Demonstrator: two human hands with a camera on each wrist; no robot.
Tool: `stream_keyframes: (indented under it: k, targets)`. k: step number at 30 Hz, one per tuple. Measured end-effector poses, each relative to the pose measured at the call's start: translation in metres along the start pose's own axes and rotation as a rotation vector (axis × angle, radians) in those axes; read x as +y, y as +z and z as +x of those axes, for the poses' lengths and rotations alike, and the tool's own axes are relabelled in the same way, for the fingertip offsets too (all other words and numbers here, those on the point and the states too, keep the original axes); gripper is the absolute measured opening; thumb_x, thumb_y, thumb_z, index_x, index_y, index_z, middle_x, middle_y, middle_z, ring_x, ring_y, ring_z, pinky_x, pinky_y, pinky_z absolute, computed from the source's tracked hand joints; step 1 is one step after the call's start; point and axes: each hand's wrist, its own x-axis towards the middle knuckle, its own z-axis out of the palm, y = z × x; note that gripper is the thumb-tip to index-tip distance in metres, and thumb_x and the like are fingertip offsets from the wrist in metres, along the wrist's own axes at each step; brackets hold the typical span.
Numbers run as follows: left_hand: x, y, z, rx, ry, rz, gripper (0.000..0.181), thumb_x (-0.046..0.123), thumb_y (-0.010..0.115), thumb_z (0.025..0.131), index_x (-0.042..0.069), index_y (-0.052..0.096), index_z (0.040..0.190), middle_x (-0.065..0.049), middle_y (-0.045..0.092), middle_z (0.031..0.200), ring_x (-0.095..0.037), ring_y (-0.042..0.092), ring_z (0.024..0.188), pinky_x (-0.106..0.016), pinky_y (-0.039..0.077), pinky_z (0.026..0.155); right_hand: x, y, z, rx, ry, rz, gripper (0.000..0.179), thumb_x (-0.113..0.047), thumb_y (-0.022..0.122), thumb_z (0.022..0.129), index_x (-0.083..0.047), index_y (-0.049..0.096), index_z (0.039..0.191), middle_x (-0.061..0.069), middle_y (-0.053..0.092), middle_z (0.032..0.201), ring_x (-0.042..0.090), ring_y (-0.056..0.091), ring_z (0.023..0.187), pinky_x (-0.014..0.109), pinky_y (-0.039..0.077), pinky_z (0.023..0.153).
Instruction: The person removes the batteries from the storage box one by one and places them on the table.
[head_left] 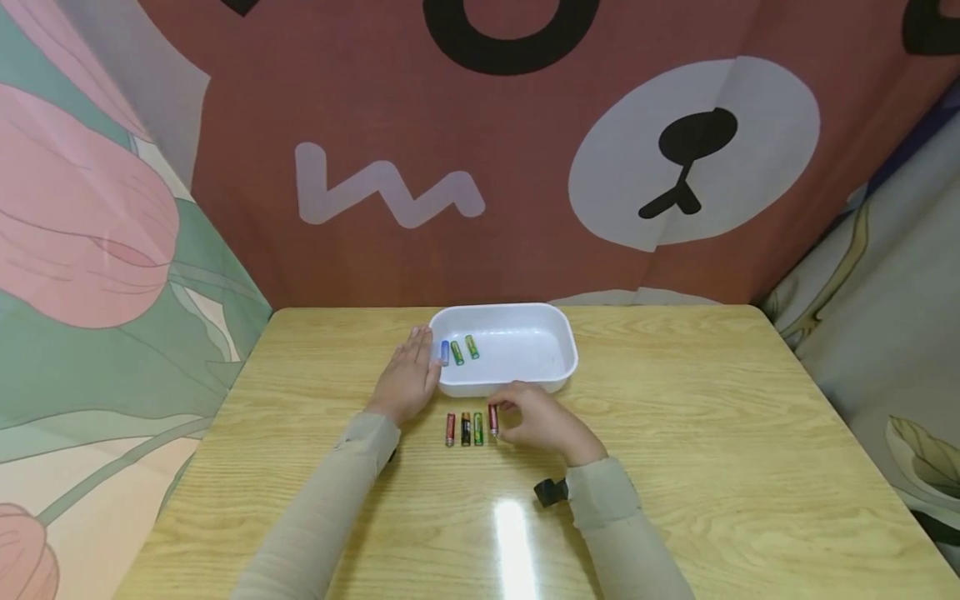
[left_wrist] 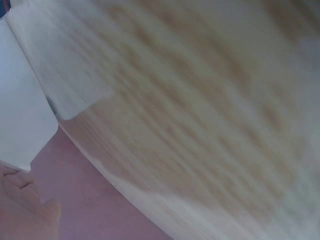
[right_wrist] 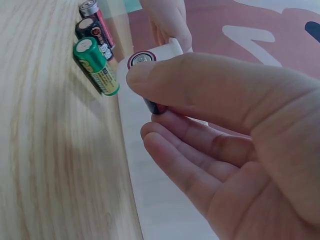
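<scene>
Between thumb and fingers my right hand [head_left: 540, 421] pinches a red battery [head_left: 492, 421], its end facing the camera in the right wrist view. To its left, a green battery [head_left: 478, 429], a black battery [head_left: 466, 429] and another red battery [head_left: 450, 430] form a row on the table, in front of a white tray [head_left: 517, 389]. My left hand [head_left: 405, 379] lies with extended fingers along the tray's left side. Inside the tray's left part are a blue battery [head_left: 445, 353] and two green batteries [head_left: 457, 353]. The left wrist view shows part of the tray wall [left_wrist: 25, 100].
The wooden table [head_left: 712, 433] spreads out to both sides of the tray. Behind it hangs a reddish-brown cloth [head_left: 525, 258] with a cartoon print; a floral cloth [head_left: 82, 233] hangs at the left. A light reflection shows near the front.
</scene>
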Motion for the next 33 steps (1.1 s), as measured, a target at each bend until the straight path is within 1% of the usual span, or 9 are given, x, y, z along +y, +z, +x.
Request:
stream_keyframes:
  k: [4, 13, 19, 27, 33]
  targets:
    - [0.0, 0.0, 0.0, 0.0, 0.005, -0.005, 0.065, 0.035, 0.03, 0.11, -0.002, 0.012, 0.161, -0.018, 0.015, 0.168, -0.031, 0.009, 0.156, -0.049, 0.015, 0.126, 0.003, 0.003, 0.003, -0.018, -0.025, -0.015, 0.05, 0.001, 0.082, 0.075, 0.003, 0.068, 0.124, 0.011, 0.069, 0.118, 0.025, 0.065, 0.105, 0.042, 0.056, 0.096]
    - [0.001, -0.001, 0.0, -0.012, -0.008, 0.003, 0.065, 0.035, 0.03, 0.11, -0.001, 0.012, 0.161, -0.017, 0.015, 0.168, -0.03, 0.009, 0.156, -0.048, 0.015, 0.126, 0.006, 0.009, 0.005, -0.037, -0.005, -0.034, 0.053, -0.001, 0.084, 0.075, 0.003, 0.067, 0.124, 0.01, 0.068, 0.115, 0.023, 0.064, 0.103, 0.04, 0.056, 0.095]
    - [0.001, -0.003, -0.001, -0.016, -0.012, -0.005, 0.065, 0.036, 0.03, 0.11, -0.001, 0.011, 0.161, -0.015, 0.012, 0.168, -0.029, 0.008, 0.156, -0.048, 0.014, 0.126, 0.008, 0.01, 0.005, -0.042, -0.017, -0.033, 0.05, 0.001, 0.084, 0.075, 0.004, 0.068, 0.122, 0.011, 0.068, 0.112, 0.024, 0.064, 0.101, 0.04, 0.057, 0.093]
    - [0.0, -0.002, 0.0, -0.006, 0.001, -0.006, 0.065, 0.035, 0.028, 0.11, -0.002, 0.012, 0.161, -0.016, 0.014, 0.168, -0.03, 0.009, 0.156, -0.048, 0.016, 0.126, 0.009, 0.012, 0.006, -0.038, -0.033, -0.059, 0.049, -0.001, 0.084, 0.076, 0.004, 0.068, 0.122, 0.011, 0.069, 0.112, 0.024, 0.065, 0.102, 0.04, 0.057, 0.093]
    - [0.001, -0.003, -0.001, -0.008, -0.001, -0.009, 0.065, 0.034, 0.031, 0.11, -0.003, 0.013, 0.16, -0.019, 0.018, 0.167, -0.03, 0.009, 0.156, -0.049, 0.017, 0.126, 0.009, 0.013, 0.006, -0.038, -0.017, -0.062, 0.049, -0.002, 0.083, 0.077, 0.002, 0.068, 0.123, 0.01, 0.068, 0.114, 0.022, 0.064, 0.102, 0.04, 0.056, 0.093]
